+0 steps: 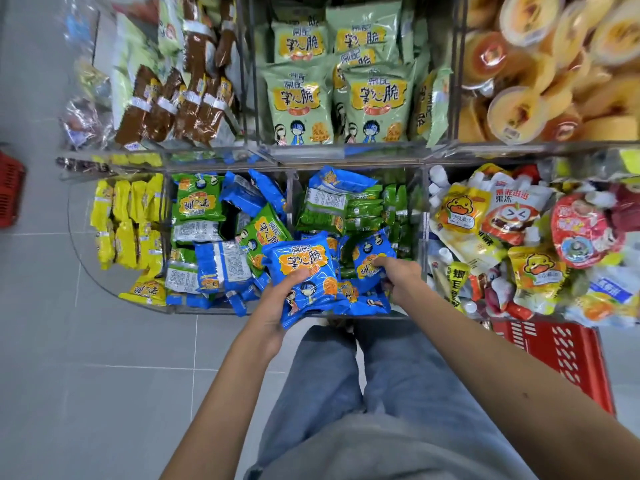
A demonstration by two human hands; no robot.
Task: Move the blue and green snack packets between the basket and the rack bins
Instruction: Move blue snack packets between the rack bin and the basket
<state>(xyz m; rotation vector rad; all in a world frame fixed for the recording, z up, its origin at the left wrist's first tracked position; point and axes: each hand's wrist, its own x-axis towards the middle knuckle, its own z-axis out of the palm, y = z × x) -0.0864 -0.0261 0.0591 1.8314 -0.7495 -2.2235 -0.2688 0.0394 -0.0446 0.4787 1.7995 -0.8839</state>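
Note:
My left hand (277, 306) grips a blue snack packet (301, 268) from below, thumb over its front, just above the front edge of the clear rack bin (291, 313). My right hand (398, 275) reaches into the same lower bin and holds another blue packet (372, 254). More blue packets (221, 268) and green packets (199, 199) lie mixed in the two middle lower bins. A red basket (561, 358) stands on the floor to my right, its inside mostly hidden by the rack.
Pale green packets (301, 102) fill the upper middle bin, brown bars (180, 105) upper left, yellow packets (128, 223) lower left, jelly pouches (519, 237) lower right, orange cups (554, 64) upper right. A second red basket (10, 188) sits at the far left on the grey tiled floor.

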